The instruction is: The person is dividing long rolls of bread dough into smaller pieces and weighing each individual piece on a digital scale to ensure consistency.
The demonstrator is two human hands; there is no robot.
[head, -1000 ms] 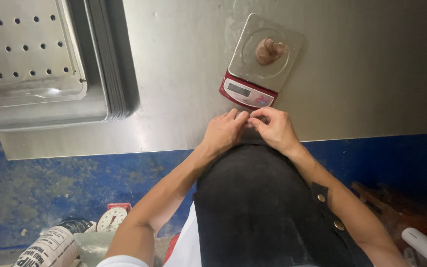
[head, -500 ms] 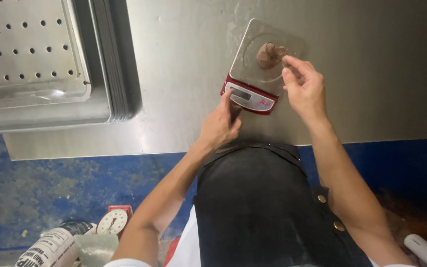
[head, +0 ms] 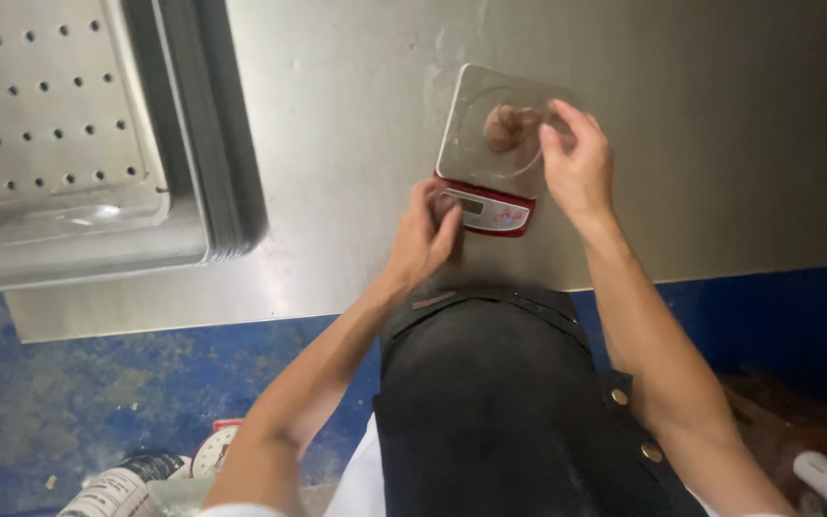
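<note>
A small kitchen scale (head: 490, 144) with a red base and a square metal platform stands on the steel table (head: 356, 124). A brown lump of dough (head: 509, 124) lies on the platform. My right hand (head: 578, 163) reaches over the platform's right side, fingertips touching the lump. My left hand (head: 425, 235) rests on the table beside the scale's front left corner, fingers curled; whether it holds anything is hidden. I wear a black apron (head: 500, 402).
A stack of perforated metal trays (head: 78, 163) fills the table's left part. Below the table edge lies a blue floor (head: 98, 412), with a white clock-like dial (head: 214, 450) and a printed can (head: 112, 493) at the bottom left.
My hands were together at the table edge in front of the scale. The right hand has since gone up to the lump on the platform; the left stays near the scale's front.
</note>
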